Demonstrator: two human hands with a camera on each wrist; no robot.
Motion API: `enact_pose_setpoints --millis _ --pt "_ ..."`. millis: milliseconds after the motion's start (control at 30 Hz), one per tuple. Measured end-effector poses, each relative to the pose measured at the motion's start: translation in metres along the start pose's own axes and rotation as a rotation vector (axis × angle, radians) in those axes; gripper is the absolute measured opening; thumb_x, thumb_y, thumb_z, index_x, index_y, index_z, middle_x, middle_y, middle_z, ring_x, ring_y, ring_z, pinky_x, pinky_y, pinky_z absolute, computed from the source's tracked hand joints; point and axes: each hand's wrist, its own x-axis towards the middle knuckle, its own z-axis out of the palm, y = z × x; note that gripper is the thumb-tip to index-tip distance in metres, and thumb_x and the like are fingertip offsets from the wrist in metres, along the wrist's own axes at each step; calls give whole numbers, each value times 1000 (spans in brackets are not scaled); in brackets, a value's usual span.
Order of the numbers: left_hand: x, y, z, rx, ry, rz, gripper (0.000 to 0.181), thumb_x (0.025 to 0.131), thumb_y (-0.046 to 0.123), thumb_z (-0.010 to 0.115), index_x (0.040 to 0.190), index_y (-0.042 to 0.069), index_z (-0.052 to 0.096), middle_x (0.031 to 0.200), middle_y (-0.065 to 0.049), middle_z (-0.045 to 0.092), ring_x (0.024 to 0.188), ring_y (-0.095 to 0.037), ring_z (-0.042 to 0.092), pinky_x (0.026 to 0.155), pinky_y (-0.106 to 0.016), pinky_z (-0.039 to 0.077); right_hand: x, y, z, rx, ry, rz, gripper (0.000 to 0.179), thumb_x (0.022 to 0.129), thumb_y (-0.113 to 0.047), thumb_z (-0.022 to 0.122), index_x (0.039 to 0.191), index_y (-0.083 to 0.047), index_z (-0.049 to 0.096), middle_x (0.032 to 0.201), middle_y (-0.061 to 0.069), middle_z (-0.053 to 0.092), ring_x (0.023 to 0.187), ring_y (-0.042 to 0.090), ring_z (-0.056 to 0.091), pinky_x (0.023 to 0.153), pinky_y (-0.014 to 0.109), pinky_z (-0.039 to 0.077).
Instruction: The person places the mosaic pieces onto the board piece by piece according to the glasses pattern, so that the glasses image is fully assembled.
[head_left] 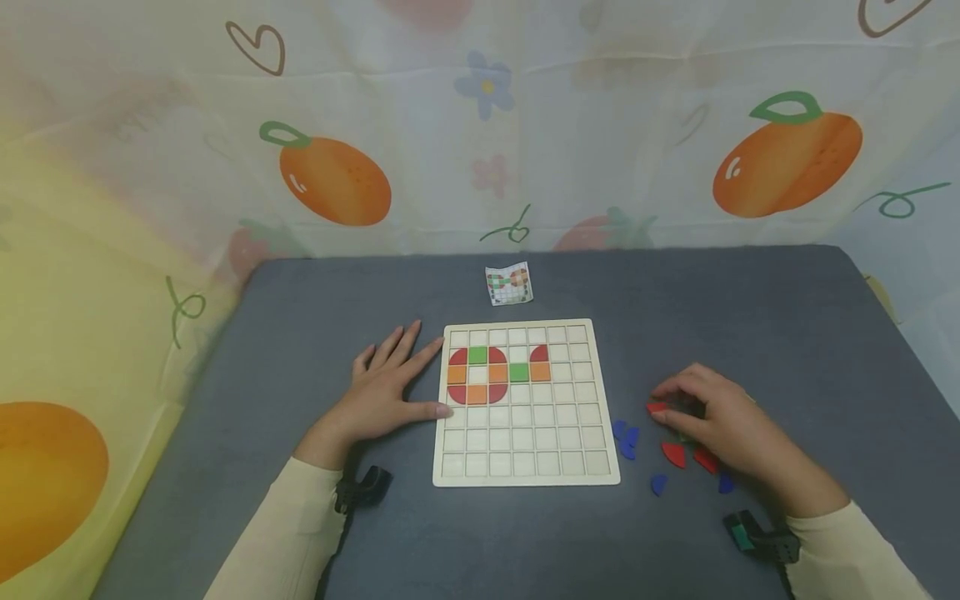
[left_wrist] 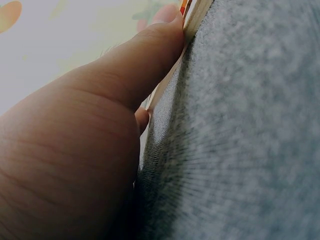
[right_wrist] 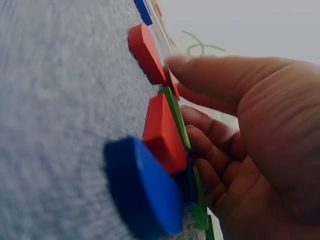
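A cream grid board (head_left: 525, 480) lies on the table with red quarter-circle, orange square and green square pieces set in its upper cells. My left hand (head_left: 384, 398) is spread flat at the board's left side. Its thumb rests on the board's edge, as the left wrist view also shows. To the right of the board, my right hand (head_left: 723, 417) pinches a red quarter-circle piece (head_left: 657, 407) between thumb and fingers. Loose red pieces (head_left: 673, 455) and blue pieces (head_left: 658, 484) lie around it. Green pieces (right_wrist: 176, 117) are partly hidden beneath the right fingers.
A small printed pattern card (head_left: 509, 284) lies behind the board. More blue pieces (head_left: 627, 440) sit close to the board's right edge. The grey table (head_left: 322, 292) meets a fruit-patterned cloth (head_left: 420, 225) at the back.
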Motion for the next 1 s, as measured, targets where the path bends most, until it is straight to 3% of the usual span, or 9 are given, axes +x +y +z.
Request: enact_pose_setpoints --millis 300,433,667,800,1000 --pt "1 -1 1 4 4 -3 114 85 76 78 175 30 27 182 -6 1 166 -35 -2 122 -70 -1 3 -6 -2 -16 -50 84 16 97 -23 87 108 -18 76 108 -6 65 90 12 60 75 37 53" --pt "1 -2 2 2 3 -5 114 84 77 78 175 30 27 182 -6 1 166 -35 -3 122 -69 -1 3 -9 1 10 -21 43 15 96 -15 86 105 -21 76 104 -10 69 87 8 65 74 34 56" --pt "0 0 1 0 5 -8 113 85 77 78 175 30 27 182 -6 2 166 -35 -2 123 -69 -1 6 -16 10 90 110 -69 24 93 -7 87 102 -28 79 101 -17 71 86 3 66 75 23 54" --pt "0 1 0 -4 1 -11 114 84 76 78 175 30 27 182 -7 2 166 -35 -2 122 -69 -1 9 -25 14 153 133 -43 21 95 -7 86 105 -25 80 103 -14 73 87 6 69 76 19 53" --pt "0 1 0 -11 0 -6 113 85 76 78 175 30 27 182 -7 2 166 -35 -2 122 -69 -1 18 -41 21 235 91 17 19 98 -8 83 114 -19 81 109 -7 74 87 8 72 77 25 57"
